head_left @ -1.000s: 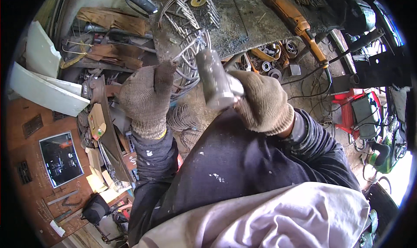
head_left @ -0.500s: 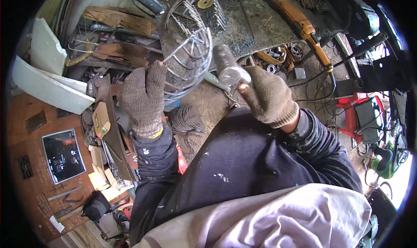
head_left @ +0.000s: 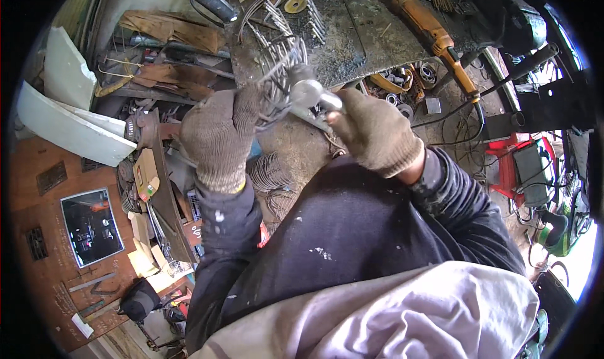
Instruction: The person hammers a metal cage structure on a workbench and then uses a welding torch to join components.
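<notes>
A bundle of bent wire loops (head_left: 277,76) is clasped by the closed gloved left hand (head_left: 217,139) above the worktop (head_left: 340,50), while a metal hammer (head_left: 308,95), angled up-left, is gripped shut by the right hand (head_left: 374,132), head touching the wires.

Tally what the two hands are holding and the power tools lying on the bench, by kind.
Gloved hands: 2, left hand and right hand
Wire cage: 1, in the left hand's grip
Hammer: 1, in the right hand's grip
Orange grinder: 1, on the bench
Total: 5
</notes>
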